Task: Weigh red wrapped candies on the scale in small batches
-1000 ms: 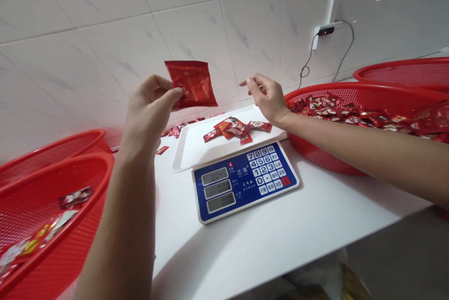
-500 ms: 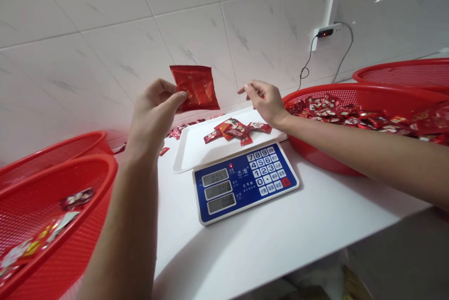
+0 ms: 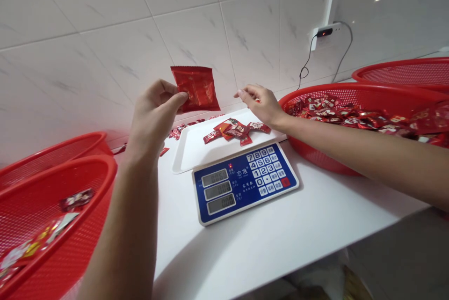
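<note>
My left hand (image 3: 156, 106) pinches a red sealed snack packet (image 3: 196, 88) by its lower left corner and holds it up before the wall. Over the right end of the white weighing tray (image 3: 191, 152), my right hand (image 3: 261, 102) is closed with thumb and fingertips together. A bit of red shows between its fingers, seemingly a small wrapped snack mostly hidden in the palm. Several small red snack packets (image 3: 233, 129) lie in a loose pile on the tray. In front is the scale's blue keypad panel (image 3: 245, 183), with lit but blurry digits.
At right, a red mesh basket (image 3: 315, 157) holds many red packets, with another basket (image 3: 403, 73) behind. Two red baskets (image 3: 94, 169) stand at left, the nearer with a few packets. Loose packets (image 3: 177, 130) lie behind the tray. A cable (image 3: 307, 63) hangs from the wall socket.
My right hand has shifted slightly left and down over the tray. The top display's digits have changed. My left hand and its packet are almost still.
</note>
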{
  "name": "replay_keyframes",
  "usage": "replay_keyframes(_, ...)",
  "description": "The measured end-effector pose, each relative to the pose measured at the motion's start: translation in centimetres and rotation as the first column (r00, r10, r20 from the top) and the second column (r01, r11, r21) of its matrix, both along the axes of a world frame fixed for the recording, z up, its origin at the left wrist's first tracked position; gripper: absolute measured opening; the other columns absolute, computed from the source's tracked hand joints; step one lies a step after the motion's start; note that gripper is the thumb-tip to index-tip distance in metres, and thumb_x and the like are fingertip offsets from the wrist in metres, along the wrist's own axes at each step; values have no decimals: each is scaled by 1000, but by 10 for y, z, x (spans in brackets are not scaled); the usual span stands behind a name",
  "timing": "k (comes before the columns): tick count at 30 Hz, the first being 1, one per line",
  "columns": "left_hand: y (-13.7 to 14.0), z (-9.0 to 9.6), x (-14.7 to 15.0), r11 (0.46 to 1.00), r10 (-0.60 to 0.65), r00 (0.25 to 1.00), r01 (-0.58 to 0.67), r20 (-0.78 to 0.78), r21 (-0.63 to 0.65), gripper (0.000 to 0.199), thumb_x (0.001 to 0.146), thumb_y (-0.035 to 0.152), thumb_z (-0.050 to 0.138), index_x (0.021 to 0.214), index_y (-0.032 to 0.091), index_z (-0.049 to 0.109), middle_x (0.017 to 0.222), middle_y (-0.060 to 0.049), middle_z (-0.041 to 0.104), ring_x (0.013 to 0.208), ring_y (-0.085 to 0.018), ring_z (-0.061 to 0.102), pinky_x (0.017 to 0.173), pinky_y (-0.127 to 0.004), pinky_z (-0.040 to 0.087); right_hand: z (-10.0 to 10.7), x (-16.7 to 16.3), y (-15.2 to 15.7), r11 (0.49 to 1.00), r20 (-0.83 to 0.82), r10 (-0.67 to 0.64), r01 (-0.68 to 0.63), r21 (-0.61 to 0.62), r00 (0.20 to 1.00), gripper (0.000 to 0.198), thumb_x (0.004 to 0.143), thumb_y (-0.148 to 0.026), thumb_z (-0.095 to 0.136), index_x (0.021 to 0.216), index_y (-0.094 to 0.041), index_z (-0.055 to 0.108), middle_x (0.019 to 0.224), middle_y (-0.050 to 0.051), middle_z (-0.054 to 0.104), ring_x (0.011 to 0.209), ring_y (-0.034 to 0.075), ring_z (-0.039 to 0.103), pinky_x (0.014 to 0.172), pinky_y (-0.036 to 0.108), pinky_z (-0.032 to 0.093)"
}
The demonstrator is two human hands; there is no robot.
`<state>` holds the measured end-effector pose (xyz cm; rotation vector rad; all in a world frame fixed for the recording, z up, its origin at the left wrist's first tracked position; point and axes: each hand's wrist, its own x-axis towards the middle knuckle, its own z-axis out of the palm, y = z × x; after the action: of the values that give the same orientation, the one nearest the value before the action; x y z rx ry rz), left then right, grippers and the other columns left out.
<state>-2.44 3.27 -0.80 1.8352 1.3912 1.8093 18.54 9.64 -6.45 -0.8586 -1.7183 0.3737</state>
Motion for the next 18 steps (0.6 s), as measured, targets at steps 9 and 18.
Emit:
replay_keyframes(9,1,-1,0,1000,-3,1000,3,-12,1,11,67,18,68,64,20,58,64,1,62,63,-12,57,64,-28,45,-2,-1,2,999,45,1,0,-34,999,27,98,-39,53,87,-19,69,100,6,68,96,17,59,90,33,43)
replay_keyframes(18,-1,0,1,1000,-2,1000,2,-16,-4,12,68,16,68,63,21,57,63,2,60,62,-11,56,61,-27,45,-2,-1,3,999,48,17,-15,-40,999,27,97,-38,55,86,-18,69,99,7,67,97,18,59,91,33,42)
